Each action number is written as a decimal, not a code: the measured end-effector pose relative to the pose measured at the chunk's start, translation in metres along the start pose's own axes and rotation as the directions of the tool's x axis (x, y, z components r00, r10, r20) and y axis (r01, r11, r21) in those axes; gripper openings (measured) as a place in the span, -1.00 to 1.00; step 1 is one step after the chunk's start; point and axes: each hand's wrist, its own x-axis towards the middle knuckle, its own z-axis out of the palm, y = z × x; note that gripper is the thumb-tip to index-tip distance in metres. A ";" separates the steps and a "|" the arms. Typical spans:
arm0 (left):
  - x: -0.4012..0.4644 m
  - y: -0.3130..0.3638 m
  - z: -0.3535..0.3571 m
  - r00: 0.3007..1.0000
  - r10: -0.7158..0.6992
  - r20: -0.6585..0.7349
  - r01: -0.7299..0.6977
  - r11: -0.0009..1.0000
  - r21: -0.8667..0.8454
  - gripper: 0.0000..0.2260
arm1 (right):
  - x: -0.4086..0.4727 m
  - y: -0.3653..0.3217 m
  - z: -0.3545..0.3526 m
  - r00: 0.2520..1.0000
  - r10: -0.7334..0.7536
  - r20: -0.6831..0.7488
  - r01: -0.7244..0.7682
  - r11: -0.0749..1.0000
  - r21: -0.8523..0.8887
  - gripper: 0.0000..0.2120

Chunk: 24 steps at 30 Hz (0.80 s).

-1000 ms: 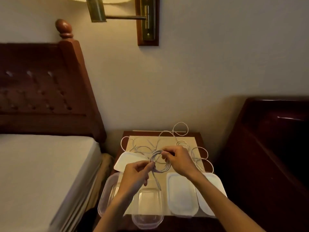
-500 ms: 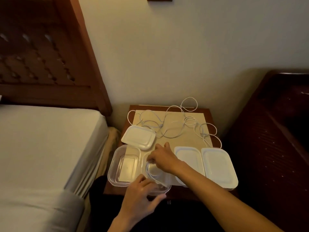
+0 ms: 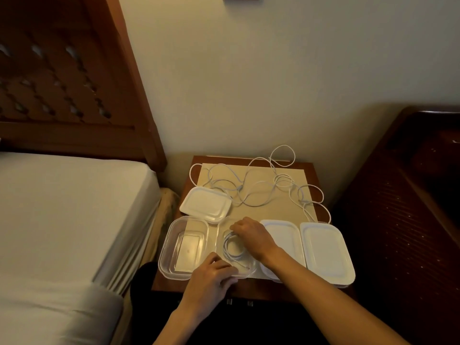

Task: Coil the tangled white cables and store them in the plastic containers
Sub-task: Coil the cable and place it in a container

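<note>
A coiled white cable lies inside a clear plastic container at the nightstand's front. My right hand reaches into that container, fingers curled down onto the coil's far side. My left hand holds the container's near rim. An empty clear container stands just left of it. Tangled white cables sprawl over the back of the nightstand. A white lid lies behind the empty container.
Two white-lidded containers sit at the front right of the wooden nightstand. A bed with a wooden headboard stands to the left, dark wooden furniture to the right, the wall behind.
The coil was held up between both hands above the nightstand; it now lies in the clear container. My left hand dropped to the container's rim. The view tilted down.
</note>
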 end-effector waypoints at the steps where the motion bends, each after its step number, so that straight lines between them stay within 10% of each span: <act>1: 0.002 -0.001 0.000 1.000 -0.006 -0.002 0.006 1.000 0.005 -0.84 | 0.000 0.003 -0.002 0.999 0.002 -0.032 -0.002 1.000 0.020 -0.82; 10: 0.073 0.014 -0.026 0.969 -0.038 -0.243 0.032 0.999 -0.032 -0.79 | 0.000 0.071 -0.048 0.785 0.334 -0.522 -0.317 0.940 0.126 -0.71; 15: 0.143 0.026 -0.027 0.984 -0.055 -0.167 0.045 0.997 -0.068 -0.87 | 0.013 0.131 -0.069 0.638 0.710 -0.298 -0.734 0.678 0.043 -0.83; 18: 0.181 0.031 -0.027 0.984 -0.140 -0.113 0.119 0.978 -0.171 -0.77 | 0.024 0.140 -0.108 0.787 0.611 -0.086 -0.535 0.746 0.397 -0.76; 24: 0.274 0.059 -0.082 0.990 -0.120 -0.072 0.062 0.839 -0.541 -0.69 | 0.051 0.104 -0.221 0.906 0.330 -0.265 -0.137 0.820 0.556 -0.78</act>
